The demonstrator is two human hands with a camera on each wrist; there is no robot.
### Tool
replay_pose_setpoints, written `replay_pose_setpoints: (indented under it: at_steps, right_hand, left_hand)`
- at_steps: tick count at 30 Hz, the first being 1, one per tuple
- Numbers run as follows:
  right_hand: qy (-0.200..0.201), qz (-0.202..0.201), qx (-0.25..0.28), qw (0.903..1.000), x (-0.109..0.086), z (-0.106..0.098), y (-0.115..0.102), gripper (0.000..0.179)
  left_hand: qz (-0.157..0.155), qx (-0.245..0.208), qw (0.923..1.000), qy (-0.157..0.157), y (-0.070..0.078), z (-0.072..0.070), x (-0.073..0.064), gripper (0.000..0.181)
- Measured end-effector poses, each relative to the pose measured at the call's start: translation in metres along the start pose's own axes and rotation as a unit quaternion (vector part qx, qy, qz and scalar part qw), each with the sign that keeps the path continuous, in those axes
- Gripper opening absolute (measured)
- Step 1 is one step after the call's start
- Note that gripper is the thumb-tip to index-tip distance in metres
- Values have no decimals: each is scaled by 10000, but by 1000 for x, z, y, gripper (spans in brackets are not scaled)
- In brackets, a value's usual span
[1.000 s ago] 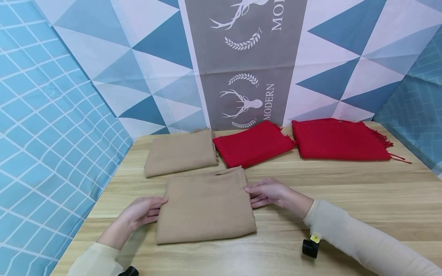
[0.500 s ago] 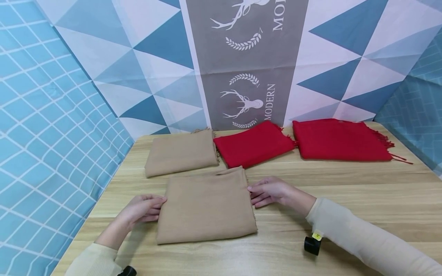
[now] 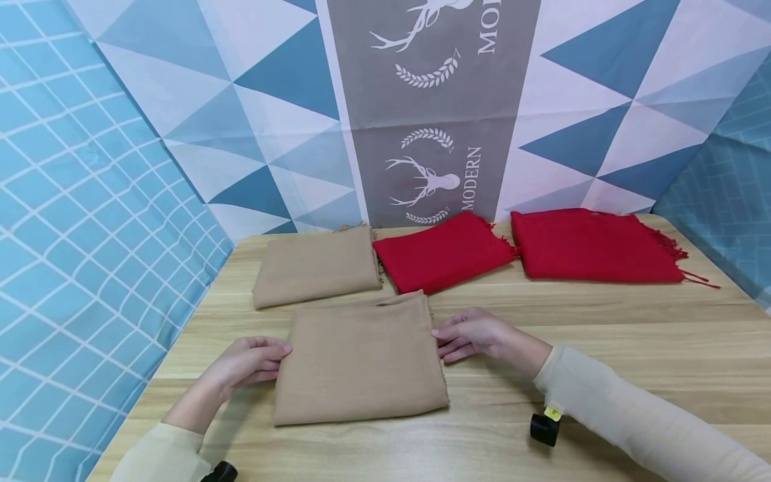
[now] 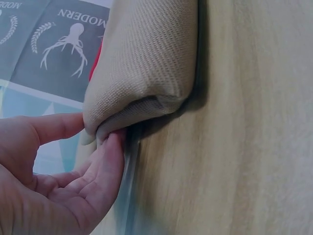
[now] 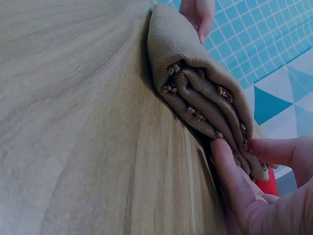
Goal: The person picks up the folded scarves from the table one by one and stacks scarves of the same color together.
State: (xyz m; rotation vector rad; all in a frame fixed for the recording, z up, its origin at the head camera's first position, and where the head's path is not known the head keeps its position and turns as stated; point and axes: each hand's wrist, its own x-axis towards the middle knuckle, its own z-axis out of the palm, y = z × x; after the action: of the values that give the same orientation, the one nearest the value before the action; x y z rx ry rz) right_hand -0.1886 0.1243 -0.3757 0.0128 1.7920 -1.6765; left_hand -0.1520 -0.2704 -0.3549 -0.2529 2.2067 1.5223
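Observation:
A folded tan scarf (image 3: 361, 361) lies flat on the table in front of me, in the head view. At its left edge my left hand (image 3: 249, 365) pinches the folded layers. The left wrist view shows the left thumb (image 4: 61, 127) against the upper layer and the fingers tucked beneath. My right hand (image 3: 466, 335) holds the opposite edge, between thumb and fingers. Seen from the right wrist, the scarf's end (image 5: 205, 103) has several stacked folds with knotted tassels, and fingertips (image 5: 222, 149) reach under its lower layers.
Behind it, along the back of the wooden table (image 3: 602, 375), lie another folded tan scarf (image 3: 316, 264), a folded red scarf (image 3: 442, 251) and a second red scarf (image 3: 593, 244) with fringe on its right. A patterned cloth backdrop (image 3: 289, 134) rises behind the table.
The left forearm has shifted slightly to the left. Both hands stay at the front tan scarf's side edges, and the scarf keeps its place.

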Motion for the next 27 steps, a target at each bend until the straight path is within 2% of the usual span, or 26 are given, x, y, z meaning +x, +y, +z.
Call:
replay_pose_setpoints:
  at_steps: [10,27]
  right_hand:
    - [-11,-4,36,10000,-1,1,1,20]
    - [-34,-2,-25,10000,-5,7,1,32]
  left_hand:
    - [23,-100,9997,221,2,4,2,36]
    - [-23,78,9993,376,5,2,4,43]
